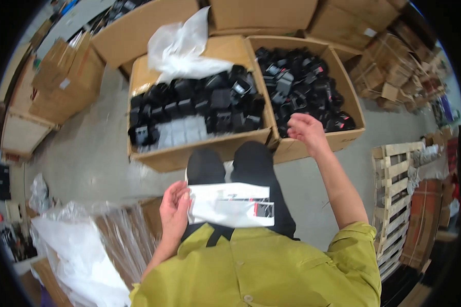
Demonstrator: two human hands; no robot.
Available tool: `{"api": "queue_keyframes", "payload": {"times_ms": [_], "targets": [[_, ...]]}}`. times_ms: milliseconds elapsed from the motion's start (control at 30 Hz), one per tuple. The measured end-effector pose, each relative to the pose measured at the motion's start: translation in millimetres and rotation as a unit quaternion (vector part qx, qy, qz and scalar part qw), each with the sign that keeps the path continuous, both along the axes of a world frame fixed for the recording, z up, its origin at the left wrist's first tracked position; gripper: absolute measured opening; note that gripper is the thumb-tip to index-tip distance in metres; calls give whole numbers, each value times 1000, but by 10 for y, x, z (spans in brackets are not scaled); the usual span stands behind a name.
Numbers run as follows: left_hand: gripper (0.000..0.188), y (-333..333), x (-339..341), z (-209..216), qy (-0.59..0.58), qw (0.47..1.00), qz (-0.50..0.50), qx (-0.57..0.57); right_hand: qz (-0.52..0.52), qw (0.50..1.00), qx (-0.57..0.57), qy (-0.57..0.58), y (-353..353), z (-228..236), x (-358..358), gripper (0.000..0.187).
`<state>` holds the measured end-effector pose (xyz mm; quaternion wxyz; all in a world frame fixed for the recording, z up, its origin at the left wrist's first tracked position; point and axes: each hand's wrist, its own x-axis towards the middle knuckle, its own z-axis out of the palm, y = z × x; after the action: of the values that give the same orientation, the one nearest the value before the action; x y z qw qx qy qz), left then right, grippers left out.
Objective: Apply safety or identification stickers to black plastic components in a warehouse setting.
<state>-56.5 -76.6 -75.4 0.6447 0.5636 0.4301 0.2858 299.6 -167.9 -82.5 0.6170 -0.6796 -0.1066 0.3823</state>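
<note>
On the lap (261,169): white sheet (205,210), printed at its right side.
Left hand (173,212): fingers curled at the sheet's left edge; whether they grip it, I cannot tell.
Right hand (307,132): partly open above the right box (320,144), nothing visible in it.
Handling: probably best to steady the sheet flat and keep the right fingers clear of snags among the black parts (317,94).
</note>
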Motion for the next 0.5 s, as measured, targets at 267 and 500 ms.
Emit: {"api": "queue_keyframes", "payload": {"times_ms": [267,500], "targets": [[26,-9,-182,86,42,999,21,-9,468,777,-41,-419,-168,213,-1515,33],[25,-128,-238,161,3,999,37,25,527,804,-42,-271,-328,114,-1598,37]]}}
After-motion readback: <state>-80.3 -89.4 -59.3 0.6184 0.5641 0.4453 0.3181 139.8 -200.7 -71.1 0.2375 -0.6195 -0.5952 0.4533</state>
